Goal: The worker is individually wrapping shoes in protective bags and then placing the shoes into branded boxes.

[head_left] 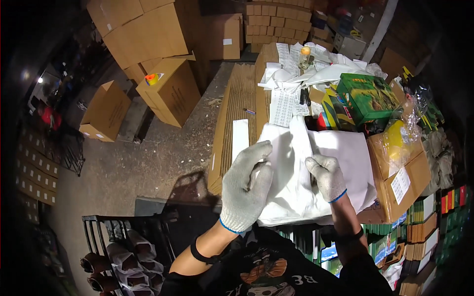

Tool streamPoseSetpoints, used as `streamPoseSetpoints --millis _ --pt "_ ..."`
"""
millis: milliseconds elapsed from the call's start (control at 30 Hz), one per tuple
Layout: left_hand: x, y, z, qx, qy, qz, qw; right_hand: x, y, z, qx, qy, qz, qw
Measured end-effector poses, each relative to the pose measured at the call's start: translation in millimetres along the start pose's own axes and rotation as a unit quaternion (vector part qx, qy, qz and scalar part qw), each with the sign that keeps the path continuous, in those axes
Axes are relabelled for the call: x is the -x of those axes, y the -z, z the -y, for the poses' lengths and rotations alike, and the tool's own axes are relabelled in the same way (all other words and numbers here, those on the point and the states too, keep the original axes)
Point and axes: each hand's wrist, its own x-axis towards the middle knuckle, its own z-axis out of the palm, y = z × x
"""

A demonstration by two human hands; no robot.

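Pinching, apparently, a raised edge (299,140) of white sheets (340,145) in the closed fingers of the right hand (327,177), perhaps to keep it standing — with the left hand (245,185) at nine o'clock, fingers curved wide around nothing visible. Laid at twelve o'clock from the torso (266,269), presumably for reach.

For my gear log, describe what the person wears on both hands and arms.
The left hand and right hand wear pale grey-white knitted gloves with blue-edged cuffs. A dark band circles each forearm. The sleeves are black and short.
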Motion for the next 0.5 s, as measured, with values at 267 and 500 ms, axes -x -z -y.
streamPoseSetpoints --millis 267,500 --pt "-24 -23 1 0.027 0.08 -0.058 0.995 1 6 -4 -0.227 -0.015 -0.041 0.973" --pt "-37 -32 20 0.283 0.227 0.119 0.924 18 32 9 -0.121 0.038 0.015 0.992"
